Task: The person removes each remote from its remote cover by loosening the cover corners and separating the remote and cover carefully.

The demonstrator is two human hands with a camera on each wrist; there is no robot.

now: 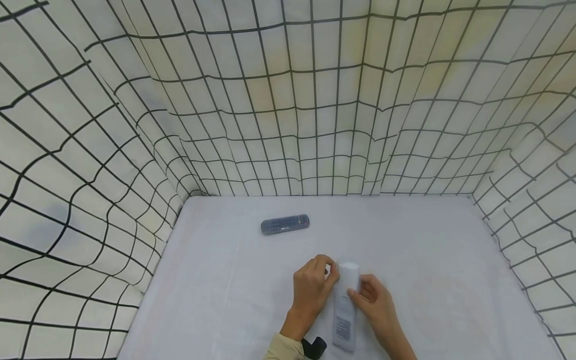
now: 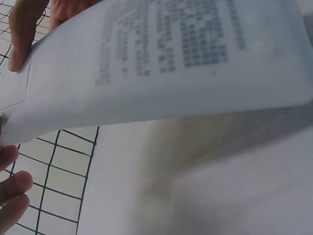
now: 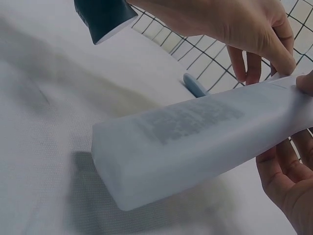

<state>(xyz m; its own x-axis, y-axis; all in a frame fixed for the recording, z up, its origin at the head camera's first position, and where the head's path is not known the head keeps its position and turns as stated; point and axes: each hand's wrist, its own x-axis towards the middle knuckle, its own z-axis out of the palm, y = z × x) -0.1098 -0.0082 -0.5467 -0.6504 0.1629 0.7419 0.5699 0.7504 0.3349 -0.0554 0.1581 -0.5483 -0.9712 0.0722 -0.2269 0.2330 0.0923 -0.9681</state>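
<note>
A white plastic bottle (image 1: pixel 344 312) with small printed text on its face is held tilted over the white table, its pale cap (image 1: pixel 349 272) at the far end. My left hand (image 1: pixel 311 286) has its thumb and index finger pinched together at the left edge of the cap. On the other side my right hand (image 1: pixel 377 306) grips the bottle by its upper part, thumb on the front face and fingers behind. The right wrist view shows the bottle's base (image 3: pixel 117 171) raised over the cloth. In the left wrist view the printed text (image 2: pixel 171 39) appears close up.
A dark remote control (image 1: pixel 285 224) lies farther back on the white-covered table (image 1: pixel 216 280), left of the hands. A black wire grid with white sheeting behind it (image 1: pixel 288 120) encloses the back and both sides. A black device (image 1: pixel 314 347) is worn on the left wrist.
</note>
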